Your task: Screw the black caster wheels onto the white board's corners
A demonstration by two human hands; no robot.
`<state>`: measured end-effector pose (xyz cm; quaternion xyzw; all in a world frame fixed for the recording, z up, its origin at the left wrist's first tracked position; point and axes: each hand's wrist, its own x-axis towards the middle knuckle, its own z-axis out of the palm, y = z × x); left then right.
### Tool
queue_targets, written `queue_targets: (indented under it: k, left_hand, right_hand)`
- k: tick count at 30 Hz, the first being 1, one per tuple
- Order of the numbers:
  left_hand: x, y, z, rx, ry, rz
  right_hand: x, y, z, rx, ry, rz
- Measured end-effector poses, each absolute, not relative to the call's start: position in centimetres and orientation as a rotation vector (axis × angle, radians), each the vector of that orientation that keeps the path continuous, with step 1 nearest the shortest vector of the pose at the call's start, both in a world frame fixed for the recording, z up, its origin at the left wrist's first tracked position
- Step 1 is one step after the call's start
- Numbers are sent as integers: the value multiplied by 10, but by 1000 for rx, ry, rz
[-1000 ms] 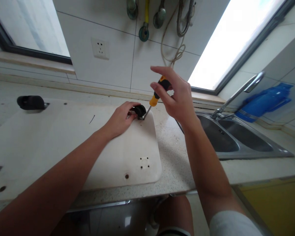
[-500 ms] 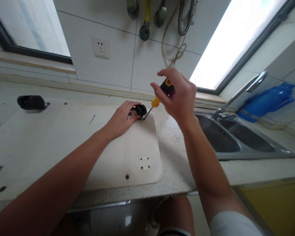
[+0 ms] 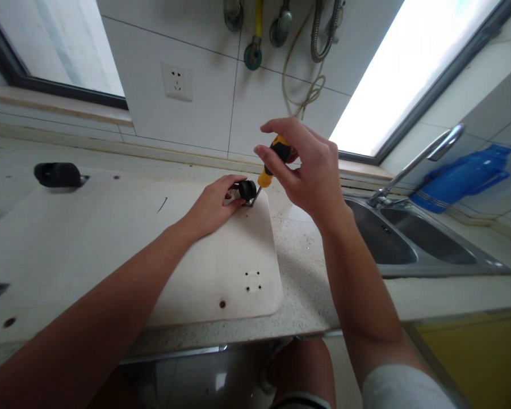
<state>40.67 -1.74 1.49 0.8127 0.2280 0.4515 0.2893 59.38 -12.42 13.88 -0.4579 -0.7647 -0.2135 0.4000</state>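
A speckled kitchen counter (image 3: 300, 272) under tiled walls carries a white board (image 3: 111, 250) beside a steel sink (image 3: 409, 244) whose basins look bare. The left hand (image 3: 210, 207) pinches a black caster wheel (image 3: 247, 189) at the board's far corner. Compared with half a second ago, the right hand (image 3: 309, 170) has loosened, fingers now half-spread around the yellow-and-black screwdriver (image 3: 271, 163), tip at the caster's base.
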Motion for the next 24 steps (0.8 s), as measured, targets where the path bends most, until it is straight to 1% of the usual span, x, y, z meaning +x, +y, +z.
queue_targets:
  k: [2,6,13,20,24]
  left_hand:
    - [407,-17,14,2177,607,1205]
    - [407,-16,13,2191,628,1207]
    - [407,-17,15,2203,652,1194]
    - [407,-16,16,2197,626,1179]
    - [407,-17,16,2167,658,1175]
  right_hand:
    - [594,-126,140,-1212,-1919,-586]
    - [596,-136,147,-1313,-1975,-551]
    - [591,-140,150,-1319,-1940,-540]
    - [591,-135,145,-1319,-1862,-628]
    - [593,-134,144,-1316,-1895,-601]
